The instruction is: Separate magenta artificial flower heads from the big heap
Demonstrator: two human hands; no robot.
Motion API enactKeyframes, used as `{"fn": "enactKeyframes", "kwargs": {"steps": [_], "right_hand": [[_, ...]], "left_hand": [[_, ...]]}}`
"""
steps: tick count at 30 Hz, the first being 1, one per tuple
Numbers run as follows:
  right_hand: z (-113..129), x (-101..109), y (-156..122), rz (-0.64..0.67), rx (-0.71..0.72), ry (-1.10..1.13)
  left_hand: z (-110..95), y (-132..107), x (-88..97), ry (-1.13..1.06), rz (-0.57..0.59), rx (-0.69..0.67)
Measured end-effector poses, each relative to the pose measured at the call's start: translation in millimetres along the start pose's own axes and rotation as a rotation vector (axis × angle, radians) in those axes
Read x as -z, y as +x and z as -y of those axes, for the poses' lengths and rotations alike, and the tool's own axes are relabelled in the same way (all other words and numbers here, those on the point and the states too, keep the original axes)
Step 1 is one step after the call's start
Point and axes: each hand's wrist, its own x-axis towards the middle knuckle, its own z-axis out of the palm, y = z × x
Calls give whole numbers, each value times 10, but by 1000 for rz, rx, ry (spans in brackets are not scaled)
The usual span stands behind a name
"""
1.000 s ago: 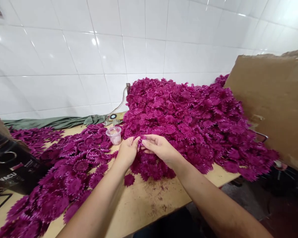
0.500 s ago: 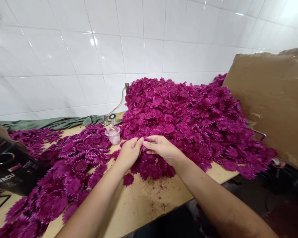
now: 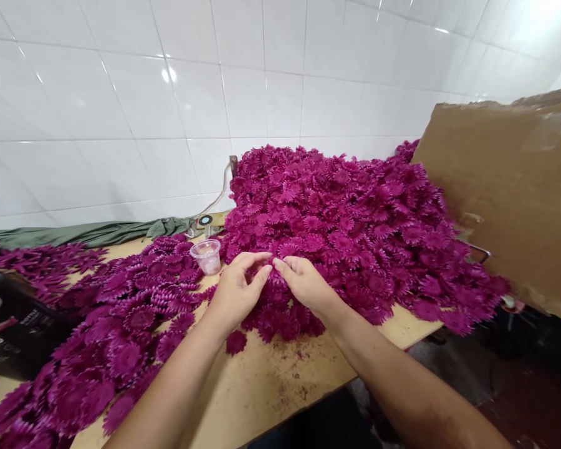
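Between my fingertips, a small magenta artificial flower point(image 3: 275, 274) shows against a backdrop of the same colour, so its outline is hard to make out. My left hand point(image 3: 238, 288) curls its fingers and thumb to the flower's left side, with a gap between thumb and forefinger. On the other side, my right hand point(image 3: 307, 284) pinches it between thumb and fingers. Behind and beneath both hands rises a big heap of magenta flowers point(image 3: 336, 212). One loose flower point(image 3: 236, 342) lies on the table below my left wrist.
Left of my hands stands a clear plastic cup point(image 3: 206, 257) with whitish contents. A spread of flattened flowers point(image 3: 140, 318) runs down the table's left side, beside a black box point(image 3: 19, 330). A cardboard sheet point(image 3: 505, 199) leans at the right. Debris dots the wooden tabletop point(image 3: 262, 399).
My left hand's fingers have loosened and spread slightly from the thumb. The right hand stays pinched at nearly the same place. The view has shifted a little to the right.
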Motion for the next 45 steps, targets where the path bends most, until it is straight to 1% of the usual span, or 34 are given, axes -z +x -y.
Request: {"fn": "enactKeyframes", "kwargs": {"steps": [3, 5, 6, 8, 11, 12, 16, 17, 19, 22, 24, 26, 28, 30, 32, 33, 34, 35, 37, 39, 41, 43, 45], "right_hand": [[-35, 12, 31, -12, -60, 21], [-55, 27, 41, -7, -106, 80], [-59, 35, 39, 4, -122, 115], [-51, 52, 20, 37, -137, 190], [-16, 85, -21, 79, -132, 281], [-8, 99, -30, 74, -132, 295], [-24, 139, -25, 39, -133, 301], [-35, 137, -21, 45, -131, 296], [-49, 120, -23, 67, -138, 283], [-38, 91, -47, 93, -119, 266], [-12, 98, -61, 103, -55, 216], [19, 136, -53, 91, 21, 111], [52, 195, -13, 34, 58, -22], [87, 251, 50, -88, 69, -181], [128, 274, 112, -210, 99, -342], [150, 267, 134, -238, 127, -410], [170, 247, 147, -232, 157, -462], [187, 216, 150, -197, 179, -493], [206, 132, 135, -93, 197, -508], [194, 41, 115, 6, 186, -477], [154, -29, 116, 80, 151, -398], [100, -64, 140, 123, 95, -310], [56, -65, 171, 103, 69, -279]], "left_hand": [[-65, -5, -19, -168, 89, 144], [-89, -2, -50, -236, 99, 244], [-89, 4, -68, -252, 86, 267], [-65, 23, -101, -253, 28, 263], [-3, 43, -129, -184, -56, 211], [13, 40, -135, -144, -64, 179], [21, -3, -180, 20, -25, -10], [13, -7, -197, 32, -32, -25], [0, 7, -220, -5, -60, 26], [23, 88, -199, -170, -78, 180], [69, 162, -140, -300, -118, 266], [123, 224, -64, -414, -199, 340], [164, 250, 2, -469, -253, 387], [187, 238, 30, -437, -243, 385], [201, 210, 15, -366, -199, 356], [208, 197, -4, -340, -176, 347], [215, 189, -27, -327, -157, 349], [222, 186, -48, -324, -141, 362], [229, 187, -84, -340, -120, 394], [219, 185, -105, -371, -91, 415], [192, 167, -114, -404, -50, 418], [160, 133, -113, -411, -15, 448], [135, 91, -105, -409, 16, 487]]}}
